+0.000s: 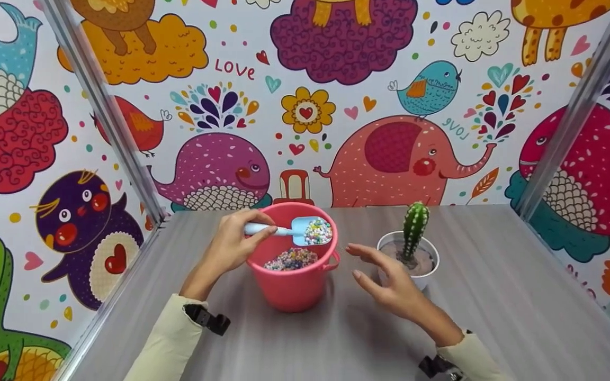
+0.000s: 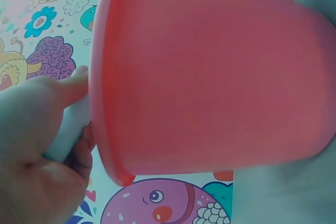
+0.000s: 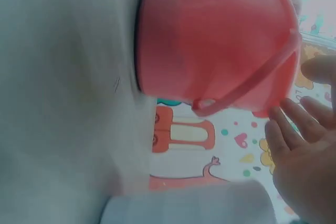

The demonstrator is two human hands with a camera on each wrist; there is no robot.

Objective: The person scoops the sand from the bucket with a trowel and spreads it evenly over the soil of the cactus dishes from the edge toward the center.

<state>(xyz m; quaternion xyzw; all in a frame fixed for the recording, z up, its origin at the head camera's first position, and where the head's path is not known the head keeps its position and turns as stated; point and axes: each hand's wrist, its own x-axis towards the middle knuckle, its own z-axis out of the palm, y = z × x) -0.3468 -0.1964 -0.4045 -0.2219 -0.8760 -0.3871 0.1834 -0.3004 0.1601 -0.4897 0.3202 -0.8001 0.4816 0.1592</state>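
My left hand (image 1: 236,241) grips the handle of a light blue scoop (image 1: 268,229) over the mouth of a pink bucket (image 1: 292,288). Small multicoloured beads or pebbles (image 1: 317,232) fill the scoop's blade. More such grains (image 1: 292,259) lie inside the bucket. Between bucket and plant, my right hand (image 1: 392,283) is held in the air with fingers extended, holding nothing. Just beyond it stands a green cactus (image 1: 415,227) in a white pot (image 1: 432,246). In the left wrist view the bucket (image 2: 210,72) hides the scoop's blade; only part of the pale handle (image 2: 71,129) shows.
Bucket and pot stand on a grey wood-grain table (image 1: 501,286). Cartoon-printed panels (image 1: 305,153) rise behind and at both sides, joined by metal corner posts (image 1: 109,116). The bucket's pink carrying handle (image 3: 252,82) hangs down at its side.
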